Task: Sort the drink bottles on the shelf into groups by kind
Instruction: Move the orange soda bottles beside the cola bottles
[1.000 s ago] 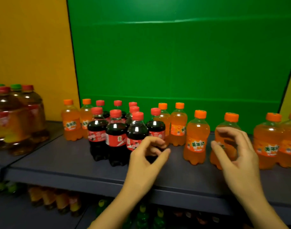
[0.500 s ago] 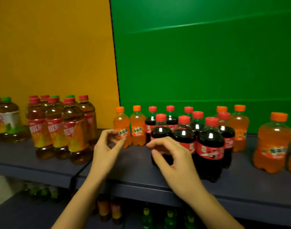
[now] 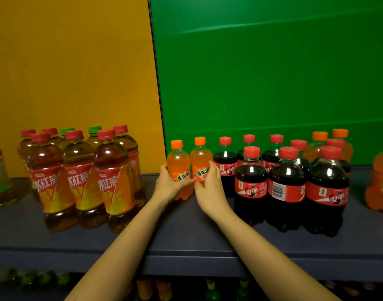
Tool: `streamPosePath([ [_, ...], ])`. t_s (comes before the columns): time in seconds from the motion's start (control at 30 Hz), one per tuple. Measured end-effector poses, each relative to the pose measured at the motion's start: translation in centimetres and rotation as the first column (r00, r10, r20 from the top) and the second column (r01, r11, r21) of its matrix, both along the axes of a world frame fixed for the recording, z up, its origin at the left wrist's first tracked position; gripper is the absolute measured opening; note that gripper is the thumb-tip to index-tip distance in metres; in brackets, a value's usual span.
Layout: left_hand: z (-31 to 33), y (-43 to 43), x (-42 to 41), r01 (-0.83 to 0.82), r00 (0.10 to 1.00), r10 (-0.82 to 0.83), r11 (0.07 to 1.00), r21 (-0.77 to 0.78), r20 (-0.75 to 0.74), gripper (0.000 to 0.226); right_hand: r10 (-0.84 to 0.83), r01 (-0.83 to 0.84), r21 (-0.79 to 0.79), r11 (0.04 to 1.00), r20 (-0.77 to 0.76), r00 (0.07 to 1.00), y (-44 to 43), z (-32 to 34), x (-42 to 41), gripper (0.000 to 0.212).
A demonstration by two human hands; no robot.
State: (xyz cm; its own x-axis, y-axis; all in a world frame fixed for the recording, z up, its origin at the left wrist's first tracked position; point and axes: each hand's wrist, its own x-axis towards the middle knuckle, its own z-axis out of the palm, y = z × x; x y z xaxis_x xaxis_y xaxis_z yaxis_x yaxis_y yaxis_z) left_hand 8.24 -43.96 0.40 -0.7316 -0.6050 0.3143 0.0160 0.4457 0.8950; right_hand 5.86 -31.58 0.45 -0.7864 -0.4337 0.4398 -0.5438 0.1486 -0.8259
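Both hands have moved in since a moment ago. The left hand [image 3: 167, 185] now curls its fingers round the left orange bottle [image 3: 178, 162], and the right hand [image 3: 210, 190] curls round the right orange bottle [image 3: 201, 159] (the two touch). They stand on the shelf [image 3: 186, 235], between the tea bottles [image 3: 77, 181] and the cola bottles [image 3: 251, 185].

Yellow back panel [image 3: 66, 61] at left, green back panel [image 3: 273, 72] at right, dark seam [image 3: 156, 72] between.

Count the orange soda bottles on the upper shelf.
5. The left hand grips one orange bottle, the right hand another; two stand behind the cola bottles; one sits at the right edge. Others may be hidden.
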Motion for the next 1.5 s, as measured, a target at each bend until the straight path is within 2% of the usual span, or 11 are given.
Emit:
streamPosePath([
  [0.07, -0.5, -0.4, -0.4, -0.02, 0.999, 0.02, 1.0, 0.014, -0.029, 0.065, -0.011, 0.011, -0.008, 1.0, -0.009, 1.0, -0.6, -0.4, -0.2, 0.069],
  [0.13, -0.8, -0.8, -0.5, -0.089, 0.994, 0.09, 0.996, 0.022, -0.057, 0.06, -0.031, 0.031, -0.001, 1.0, -0.015, 0.999, -1.4, -0.6, -0.2, 0.07],
  [0.3, -1.1, -1.5, -0.1, -0.221, 0.968, 0.228, 0.972, 0.081, -0.101, 0.062, -0.144, 0.145, 0.032, 0.989, -0.021, 0.989, -3.6, -0.8, -0.9, 0.071],
  [0.47, -1.1, -1.7, 0.4, -0.239, 0.954, 0.257, 0.962, 0.132, -0.152, 0.062, -0.199, 0.195, 0.049, 0.98, 0.097, 0.975, -5.2, -0.8, -2.5, 0.078],
  [0.63, -1.0, -1.7, 0.6, -0.277, 0.943, 0.291, 0.956, 0.101, -0.161, 0.062, -0.235, 0.244, -0.039, 0.969, 0.15, 0.96, -6.4, -0.4, -3.5, 0.086],
  [0.9, -1.2, -1.9, 0.9, -0.347, 0.922, 0.349, 0.937, 0.044, -0.167, 0.065, -0.2, 0.209, -0.032, 0.977, 0.187, 0.962, -7.1, -0.6, -4.1, 0.071],
  [1.03, -0.9, -1.5, 1.3, -0.328, 0.917, 0.331, 0.943, 0.055, -0.223, 0.062, -0.178, 0.183, -0.008, 0.983, 0.194, 0.965, -6.4, -0.5, -3.1, 0.074],
  [1.13, -0.5, -1.2, 1.7, -0.309, 0.905, 0.319, 0.948, 0.082, -0.281, 0.059, -0.123, 0.127, -0.007, 0.992, 0.189, 0.974, -4.9, -0.4, -1.2, 0.065],
  [1.27, 0.8, -0.3, 2.8, -0.207, 0.902, 0.227, 0.974, 0.096, -0.367, 0.032, -0.01, 0.022, -0.063, 0.998, 0.187, 0.982, -2.1, -0.2, 1.6, 0.054],
  [1.33, 1.7, 0.4, 3.6, -0.146, 0.902, 0.153, 0.988, 0.048, -0.404, 0.025, 0.037, -0.022, -0.094, 0.995, 0.155, 0.987, -0.4, 0.2, 2.8, 0.052],
  [1.5, 3.7, 3.5, 5.6, -0.02, 0.91, 0.013, 1.0, -0.011, -0.414, 0.023, 0.129, -0.111, -0.162, 0.981, 0.103, 0.986, 4.5, 1.0, 5.2, 0.065],
])
